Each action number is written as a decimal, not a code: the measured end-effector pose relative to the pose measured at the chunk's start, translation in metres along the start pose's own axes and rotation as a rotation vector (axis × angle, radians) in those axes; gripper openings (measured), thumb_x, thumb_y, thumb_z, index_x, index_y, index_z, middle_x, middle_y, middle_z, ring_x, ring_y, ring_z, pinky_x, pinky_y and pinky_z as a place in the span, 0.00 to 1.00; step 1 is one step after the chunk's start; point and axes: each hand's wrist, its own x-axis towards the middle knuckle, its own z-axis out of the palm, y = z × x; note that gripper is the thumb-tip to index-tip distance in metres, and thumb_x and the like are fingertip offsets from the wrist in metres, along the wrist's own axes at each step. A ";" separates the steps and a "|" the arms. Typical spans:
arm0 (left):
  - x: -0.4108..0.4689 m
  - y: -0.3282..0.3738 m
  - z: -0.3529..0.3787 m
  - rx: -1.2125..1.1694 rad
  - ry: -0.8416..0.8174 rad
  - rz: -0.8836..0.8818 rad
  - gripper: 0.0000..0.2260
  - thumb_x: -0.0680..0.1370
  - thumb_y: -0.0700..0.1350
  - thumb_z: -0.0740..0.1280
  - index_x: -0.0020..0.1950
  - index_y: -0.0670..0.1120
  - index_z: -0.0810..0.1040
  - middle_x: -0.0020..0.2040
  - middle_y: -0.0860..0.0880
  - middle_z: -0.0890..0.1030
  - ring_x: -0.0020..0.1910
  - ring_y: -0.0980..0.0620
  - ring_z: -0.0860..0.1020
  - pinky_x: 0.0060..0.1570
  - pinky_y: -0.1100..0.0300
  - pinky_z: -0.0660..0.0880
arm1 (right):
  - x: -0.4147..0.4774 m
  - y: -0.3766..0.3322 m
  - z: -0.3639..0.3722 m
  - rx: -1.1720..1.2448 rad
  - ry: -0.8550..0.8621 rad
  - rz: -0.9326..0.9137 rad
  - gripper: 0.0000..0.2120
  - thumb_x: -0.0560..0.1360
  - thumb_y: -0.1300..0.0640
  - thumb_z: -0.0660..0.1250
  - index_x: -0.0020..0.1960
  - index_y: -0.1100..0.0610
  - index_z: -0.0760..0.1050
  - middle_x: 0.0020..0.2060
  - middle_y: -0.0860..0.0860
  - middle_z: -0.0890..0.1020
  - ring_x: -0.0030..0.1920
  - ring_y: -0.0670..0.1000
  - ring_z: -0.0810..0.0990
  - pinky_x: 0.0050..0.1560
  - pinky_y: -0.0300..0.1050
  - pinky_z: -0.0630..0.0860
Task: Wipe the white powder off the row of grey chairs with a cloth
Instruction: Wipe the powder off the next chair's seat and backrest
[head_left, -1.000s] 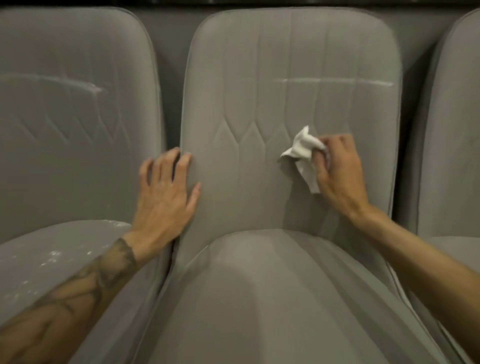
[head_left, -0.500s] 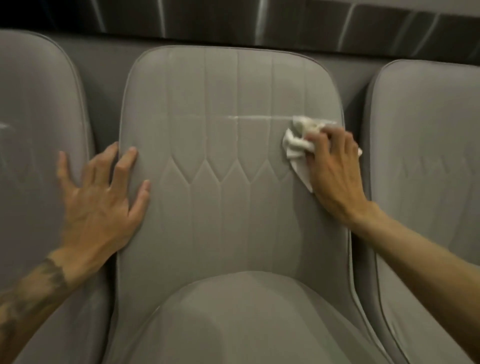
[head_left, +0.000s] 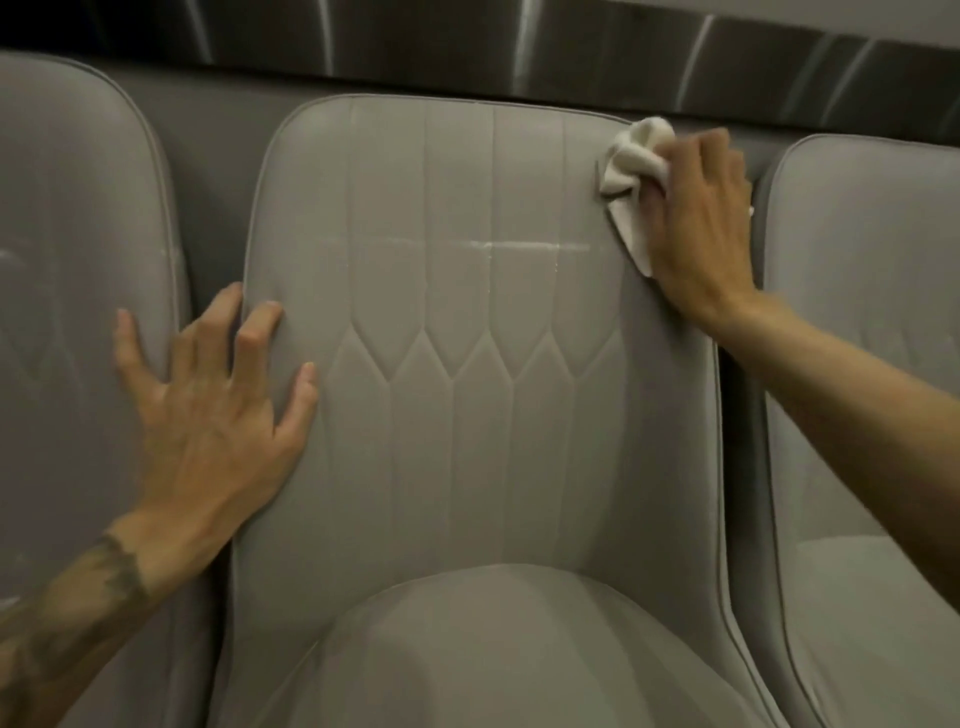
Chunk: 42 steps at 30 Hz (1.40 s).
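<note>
- Left hand (head_left: 208, 410): at 8 o'clock of the view, fingers spread and holding nothing. The palm lies flat on the left edge of the middle chair's back, and the outer fingers reach across the gap onto the left chair.
- Left chair (head_left: 67, 234): at 9 o'clock, faint white smears show on its back and along its right edge. Judged not yet wiped.
- Middle chair (head_left: 467, 441): the chair in hand. Its lower back and seat show no distinct powder and are judged done.
- Powder (head_left: 524, 245): a thin white horizontal streak across the upper back of the middle chair, running rightward from the centre seam. This is the plainest residue left on this chair.
- Cloth (head_left: 631, 171): white and crumpled, at 1 o'clock of the view, pressed on the top right corner of the middle chair's back. The streak lies near it at 7 o'clock, apart from it.
- Right hand (head_left: 701, 223): fingers curled over the cloth and gripping it. The cloth bulges out at the hand's 10 o'clock, with a tail under the palm.
- Right chair (head_left: 872, 312): at 3 o'clock. No clear powder is visible, so whether it has been wiped cannot be told.
</note>
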 end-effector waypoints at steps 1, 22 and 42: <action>0.000 0.000 0.000 0.005 0.006 0.001 0.25 0.82 0.56 0.60 0.75 0.44 0.67 0.77 0.41 0.67 0.69 0.36 0.74 0.78 0.31 0.46 | 0.004 -0.001 0.002 0.002 0.014 0.034 0.15 0.81 0.52 0.57 0.61 0.61 0.71 0.59 0.62 0.73 0.56 0.63 0.71 0.54 0.56 0.65; -0.001 0.004 0.000 -0.029 0.019 -0.012 0.25 0.82 0.55 0.60 0.75 0.43 0.67 0.77 0.39 0.67 0.65 0.34 0.76 0.77 0.30 0.46 | -0.059 -0.002 -0.011 -0.069 -0.051 -0.155 0.14 0.83 0.50 0.59 0.62 0.58 0.70 0.55 0.58 0.72 0.51 0.58 0.69 0.51 0.54 0.66; -0.003 0.004 -0.002 -0.112 0.019 -0.019 0.25 0.84 0.58 0.56 0.75 0.44 0.66 0.76 0.39 0.67 0.64 0.34 0.73 0.64 0.23 0.66 | -0.064 0.008 -0.021 -0.130 -0.143 -0.211 0.14 0.83 0.51 0.59 0.64 0.59 0.71 0.55 0.59 0.73 0.50 0.60 0.69 0.50 0.57 0.69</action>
